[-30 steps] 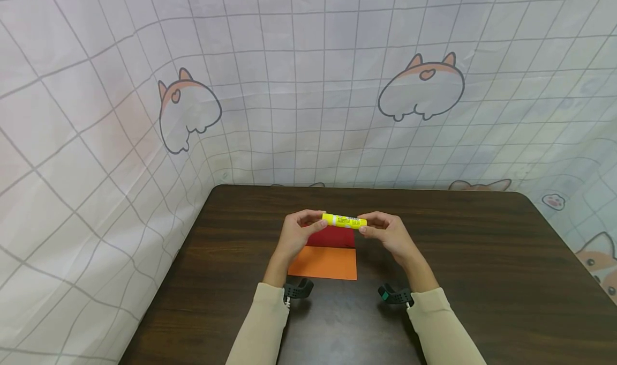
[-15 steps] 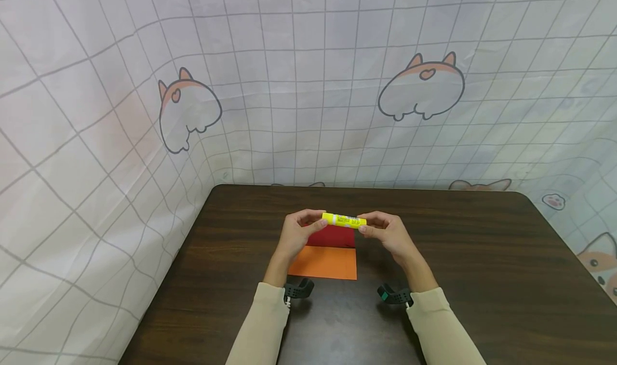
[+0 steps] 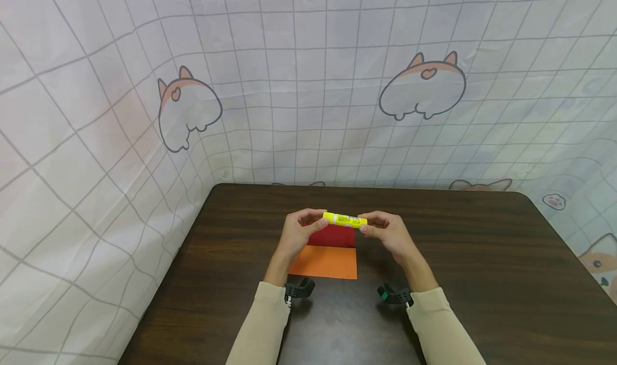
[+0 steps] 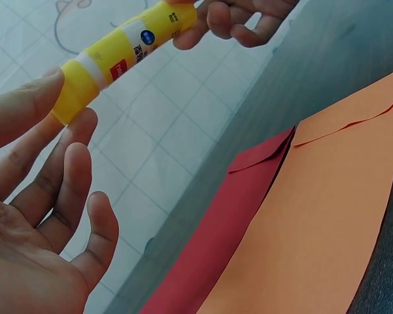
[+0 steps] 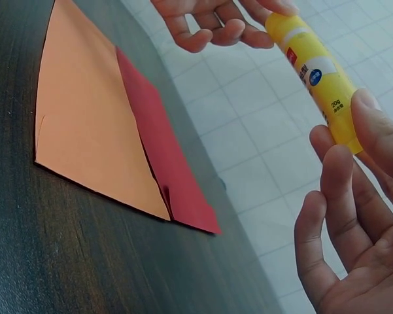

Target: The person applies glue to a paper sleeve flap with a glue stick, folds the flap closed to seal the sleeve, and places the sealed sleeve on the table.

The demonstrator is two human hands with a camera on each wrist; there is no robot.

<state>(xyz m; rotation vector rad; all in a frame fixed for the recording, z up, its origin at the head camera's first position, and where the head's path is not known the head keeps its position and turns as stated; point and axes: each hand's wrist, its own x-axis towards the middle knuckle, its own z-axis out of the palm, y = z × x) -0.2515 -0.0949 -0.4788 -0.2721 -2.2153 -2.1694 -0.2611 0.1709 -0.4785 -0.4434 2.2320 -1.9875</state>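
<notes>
A yellow glue stick (image 3: 345,220) with a white band and a printed label is held level above the table, between both hands. My left hand (image 3: 296,233) pinches its left end between thumb and fingertips, as the glue stick (image 4: 121,60) in the left wrist view shows. At the other end, my right hand (image 3: 389,235) grips it the same way; the right wrist view shows the "20g" print on the glue stick (image 5: 317,82) near that thumb. Beneath lie an orange paper piece (image 3: 328,262) and, just behind it, a red paper piece (image 3: 332,237), partly hidden by the left hand.
The dark wooden table (image 3: 482,258) stretches out on both sides of the arms. A white gridded curtain (image 3: 308,102) with cartoon animals hangs behind and beside it. Each wrist wears a black band, such as the left wristband (image 3: 300,289).
</notes>
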